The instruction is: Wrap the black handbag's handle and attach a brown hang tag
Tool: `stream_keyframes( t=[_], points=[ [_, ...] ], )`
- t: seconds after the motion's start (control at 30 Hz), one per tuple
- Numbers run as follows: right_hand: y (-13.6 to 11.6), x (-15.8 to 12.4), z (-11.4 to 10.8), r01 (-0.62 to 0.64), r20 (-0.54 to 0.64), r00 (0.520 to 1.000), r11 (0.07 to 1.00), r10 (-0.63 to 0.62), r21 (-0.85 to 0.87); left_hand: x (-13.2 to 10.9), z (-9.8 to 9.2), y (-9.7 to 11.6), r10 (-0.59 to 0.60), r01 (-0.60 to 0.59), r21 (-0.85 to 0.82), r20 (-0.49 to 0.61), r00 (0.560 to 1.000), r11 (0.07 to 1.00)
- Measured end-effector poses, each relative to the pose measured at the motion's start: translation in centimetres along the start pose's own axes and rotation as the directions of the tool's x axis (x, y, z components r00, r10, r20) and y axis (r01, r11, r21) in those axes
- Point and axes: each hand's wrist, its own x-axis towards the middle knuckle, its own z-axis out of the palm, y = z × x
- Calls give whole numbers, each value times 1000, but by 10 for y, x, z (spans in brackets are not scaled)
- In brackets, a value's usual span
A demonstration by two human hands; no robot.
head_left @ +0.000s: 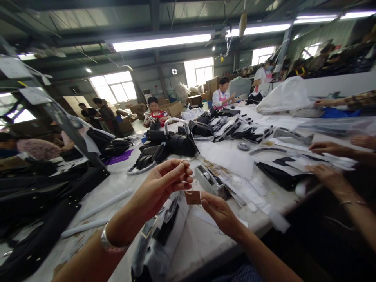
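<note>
**A:** Head view. Where is the tag?

**B:** The tag (192, 197), small and brown, hangs in the air above the near edge of the table (205, 243). It sits between the two hands.

**A:** State of the left hand?

**B:** The left hand (164, 186) is up and to the left of the tag. Its thumb and fingers are pressed together, pinching a thin string (184, 161) that runs down to the tag.

**A:** And the right hand?

**B:** The right hand (220, 213) lies just right of the tag and a little lower. Its fingertips nip the tag's right edge, and the other fingers are curled under.

**A:** Surroundings?

**B:** A wrapped bag (158, 235) lies beneath the left wrist. A tape dispenser (210, 178) stands just beyond the tag, and black bags (179, 143) are heaped farther up the table. A co-worker's hands (326, 174) rest on the table at the right, well apart from the tag.
</note>
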Motion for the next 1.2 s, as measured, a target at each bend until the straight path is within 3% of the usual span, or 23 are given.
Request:
stream_keyframes(
  t=[0.17,0.33,0.53,0.8,0.93,1.07,1.13,1.2],
  points=[
    [-12,9,0,25,-144,990,992,-7,126,-2,-1,-1,-37,37,35,-8,999,999],
    [-29,19,10,-11,-172,985,997,23,74,-2,-1,-9,-58,57,66,7,998,996],
    [-27,12,9,-62,-256,963,995,79,75,-3,2,-9,-50,50,4,7,999,999],
    [-26,-17,-7,-65,-319,943,994,92,93,7,21,-14,-29,28,-36,-34,999,999],
    [-35,-30,-15,49,-324,946,986,6,161,12,35,-21,-64,64,-1,-28,998,998],
    [-49,-34,-15,95,-314,947,993,-67,74,13,52,-25,-143,150,79,-82,986,986],
    [-52,-33,-12,77,-334,941,995,-52,61,14,57,-26,-168,179,94,-114,979,979],
    [-50,-31,-8,40,-350,937,987,17,156,14,58,-26,-162,173,104,-108,981,979]
  ],
)
